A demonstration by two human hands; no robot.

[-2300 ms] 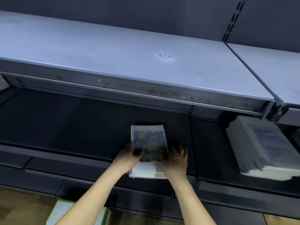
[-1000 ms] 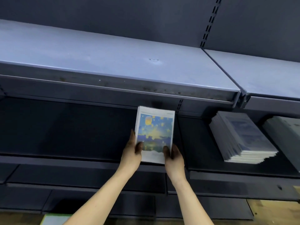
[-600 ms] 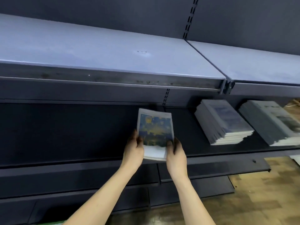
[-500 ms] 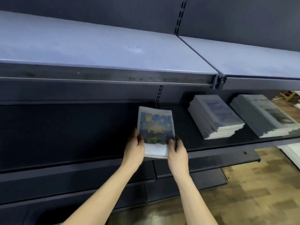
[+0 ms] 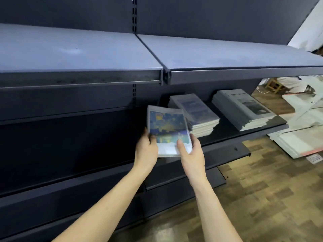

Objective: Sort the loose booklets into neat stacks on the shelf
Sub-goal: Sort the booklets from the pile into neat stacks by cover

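A bundle of booklets (image 5: 167,127) with a blue and yellow night-sky cover is held up in front of the dark middle shelf (image 5: 244,135). My left hand (image 5: 146,151) grips its lower left edge, thumb on the cover. My right hand (image 5: 191,154) grips its lower right corner, thumb on top too. Just to the right, a stack of booklets (image 5: 201,114) lies on the shelf, partly hidden behind the held bundle. A second stack (image 5: 244,110) lies further right near the shelf's end.
A grey upper shelf (image 5: 87,55) overhangs the middle shelf. Lower shelves (image 5: 174,182) jut out below my arms. White paper piles (image 5: 300,130) lie on the wooden floor at the right, with a small wooden stool (image 5: 275,84) beyond.
Both hands lifted the bundle off the shelf and carried it to the right. It now overlaps the left stack, and a second stack has come into view.
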